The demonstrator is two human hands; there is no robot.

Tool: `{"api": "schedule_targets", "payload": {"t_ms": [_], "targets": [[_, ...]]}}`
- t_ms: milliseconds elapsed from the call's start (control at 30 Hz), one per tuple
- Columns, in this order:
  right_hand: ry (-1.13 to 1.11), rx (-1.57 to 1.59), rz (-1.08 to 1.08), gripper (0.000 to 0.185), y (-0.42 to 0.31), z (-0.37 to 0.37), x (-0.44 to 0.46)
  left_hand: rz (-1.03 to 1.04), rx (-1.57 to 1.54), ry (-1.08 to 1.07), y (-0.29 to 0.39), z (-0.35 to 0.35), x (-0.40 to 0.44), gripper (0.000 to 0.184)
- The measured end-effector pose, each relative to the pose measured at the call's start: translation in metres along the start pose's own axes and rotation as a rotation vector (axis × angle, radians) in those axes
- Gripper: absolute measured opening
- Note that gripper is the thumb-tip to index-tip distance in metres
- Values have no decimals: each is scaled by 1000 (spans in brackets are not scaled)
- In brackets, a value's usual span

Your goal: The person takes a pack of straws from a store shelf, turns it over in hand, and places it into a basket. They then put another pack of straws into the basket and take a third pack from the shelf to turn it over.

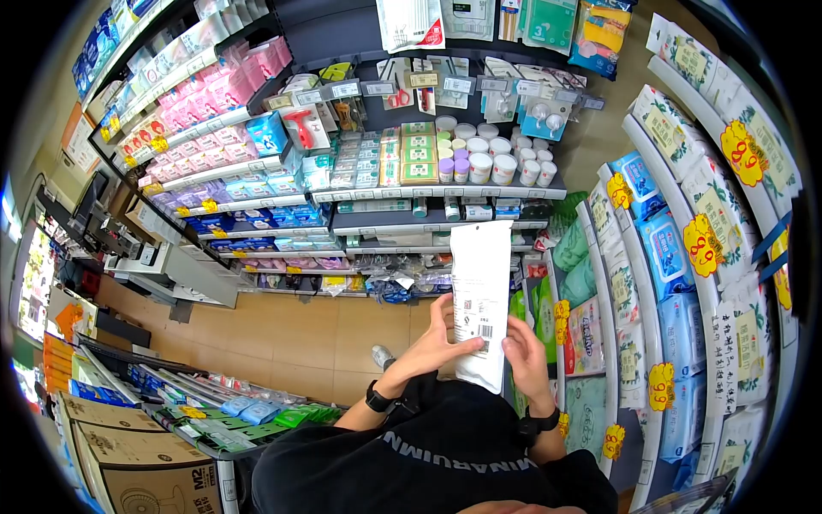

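A long white plastic package [481, 291] with small print and a barcode stands upright in front of my chest. My left hand [438, 343] grips its left edge, thumb across the front near the barcode and fingers partly hidden behind. At the lower right edge, my right hand [524, 349] holds the package between thumb and fingers. Both wrists wear a black band. Beyond the package's top lies a shelf [428, 225] with flat boxes and tubes.
White tubs [503, 168] and small boxes [418, 158] fill the shelf ahead. Pink packs [205, 98] line the left shelves. Wipes packs [664, 248] with yellow price tags stand close on my right. A low rack [257, 411] and cardboard boxes [141, 463] are at lower left, beside the tiled floor [282, 343].
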State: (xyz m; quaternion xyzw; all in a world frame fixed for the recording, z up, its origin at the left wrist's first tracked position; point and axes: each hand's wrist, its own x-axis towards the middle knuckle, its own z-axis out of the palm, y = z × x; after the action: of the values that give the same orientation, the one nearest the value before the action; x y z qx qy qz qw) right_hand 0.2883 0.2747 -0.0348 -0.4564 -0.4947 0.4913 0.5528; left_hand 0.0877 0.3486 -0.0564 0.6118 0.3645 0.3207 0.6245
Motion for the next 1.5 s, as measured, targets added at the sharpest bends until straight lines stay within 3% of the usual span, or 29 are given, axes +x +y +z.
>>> {"api": "schedule_targets", "payload": {"t_ms": [133, 200, 367, 467, 567, 800, 1500], "targets": [[50, 41, 29, 40, 8, 0, 0, -17, -1, 30, 1, -2, -1, 103], [122, 46, -20, 38, 10, -4, 2, -11, -73, 106, -6, -5, 2, 81], [180, 34, 29, 34, 25, -20, 4, 54, -140, 172, 1, -11, 3, 61], [201, 24, 62, 35, 28, -24, 3, 77, -334, 208, -1, -16, 4, 41], [218, 42, 63, 38, 22, -21, 2, 48, -336, 238, 0, -22, 2, 36], [194, 57, 9, 40, 2, -15, 0, 40, -354, 265, 6, -26, -2, 28], [161, 52, -5, 40, -3, -6, -4, 94, -281, 302, 11, -30, -12, 32]]}}
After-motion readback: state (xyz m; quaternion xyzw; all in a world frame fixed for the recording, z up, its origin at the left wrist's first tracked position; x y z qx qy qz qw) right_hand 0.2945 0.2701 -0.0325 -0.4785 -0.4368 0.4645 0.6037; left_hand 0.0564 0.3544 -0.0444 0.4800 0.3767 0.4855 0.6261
